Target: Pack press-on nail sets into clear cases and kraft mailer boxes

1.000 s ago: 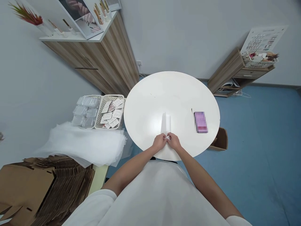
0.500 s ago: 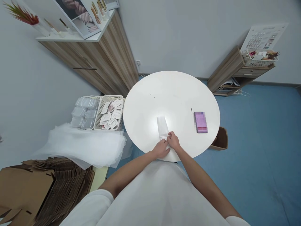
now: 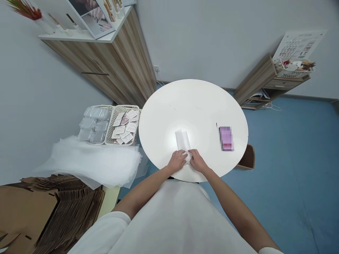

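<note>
On the white oval table (image 3: 193, 102) lies a folded, thin white packing sheet (image 3: 182, 139), narrow and slightly see-through, pointing away from me. My left hand (image 3: 177, 161) grips its near end from the left, fingers curled over it. From the right, my right hand (image 3: 197, 161) holds the same end, with its fingertips close to the left hand's. The near end looks bunched between the hands, and whatever may be wrapped in it cannot be made out.
A blurred purple item (image 3: 226, 138) lies on the table's right. Left are a basket of cards (image 3: 124, 127), a basket of clear packs (image 3: 95, 123), stacked white sheets (image 3: 92, 160) and flattened cardboard (image 3: 71, 215). An open carton (image 3: 247, 157) stands on the floor, right.
My left hand has shifted up and left, and my right hand slightly right and down, to opposite sides of the sheet's near end. The sheet's far end has moved slightly.
</note>
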Demonstrator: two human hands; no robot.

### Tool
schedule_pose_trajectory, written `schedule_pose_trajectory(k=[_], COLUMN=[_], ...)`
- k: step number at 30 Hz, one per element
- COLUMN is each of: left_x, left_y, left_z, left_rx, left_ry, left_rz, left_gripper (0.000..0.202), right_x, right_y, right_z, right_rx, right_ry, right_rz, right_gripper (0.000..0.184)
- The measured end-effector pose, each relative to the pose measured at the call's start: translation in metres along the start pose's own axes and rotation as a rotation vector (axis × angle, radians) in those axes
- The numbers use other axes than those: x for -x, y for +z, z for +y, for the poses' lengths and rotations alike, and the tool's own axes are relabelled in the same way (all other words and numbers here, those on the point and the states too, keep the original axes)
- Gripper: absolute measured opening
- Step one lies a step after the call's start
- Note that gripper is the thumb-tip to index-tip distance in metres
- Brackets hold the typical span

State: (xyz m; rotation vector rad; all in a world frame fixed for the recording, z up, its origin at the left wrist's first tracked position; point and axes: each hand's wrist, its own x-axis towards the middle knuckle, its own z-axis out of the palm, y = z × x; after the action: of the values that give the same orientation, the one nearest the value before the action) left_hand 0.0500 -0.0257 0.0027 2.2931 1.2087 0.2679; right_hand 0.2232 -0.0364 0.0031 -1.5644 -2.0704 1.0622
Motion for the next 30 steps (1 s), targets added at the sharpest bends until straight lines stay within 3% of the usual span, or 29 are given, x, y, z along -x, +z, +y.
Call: schedule_pose_trajectory(k=[3, 6, 11, 17, 20, 24, 30], left_x=[0.002, 0.002, 0.002, 0.016, 0.021, 0.014, 0.001], left_y=[-0.003, -0.008, -0.020, -0.027, -0.022, -0.015, -0.006], left_z=[-0.004, -0.006, -0.005, -0.001, -0.002, -0.007, -0.014], left_rx=[0.050, 0.143, 0.320, 0.420, 0.490, 0.596, 0.730], left_ry=[0.010, 0.009, -0.004, -0.038, -0.072, -0.209, -0.441], left_rz=[-0.026, -0.029, -0.059, -0.152, -0.167, -0.094, -0.026], left_gripper=[0.034, 0.040, 0.061, 0.070, 0.057, 0.037, 0.029], right_x=[0.002, -0.005, -0.014, 0.008, 0.014, 0.007, -0.006], right_y=[-0.009, -0.012, -0.009, -0.011, -0.012, -0.012, -0.007], right_z=[0.004, 0.007, 0.002, -0.014, -0.016, -0.008, 0.002], right_rx=[0.110, 0.218, 0.160, -0.031, -0.149, -0.253, -0.371], right_ry=[-0.151, -0.141, -0.114, -0.076, 0.000, 0.101, 0.287], right_rz=[-0.171, -0.278, -0.278, -0.314, -0.316, -0.318, -0.278], right_gripper=[0.070, 0.079, 0.070, 0.062, 0.049, 0.038, 0.027])
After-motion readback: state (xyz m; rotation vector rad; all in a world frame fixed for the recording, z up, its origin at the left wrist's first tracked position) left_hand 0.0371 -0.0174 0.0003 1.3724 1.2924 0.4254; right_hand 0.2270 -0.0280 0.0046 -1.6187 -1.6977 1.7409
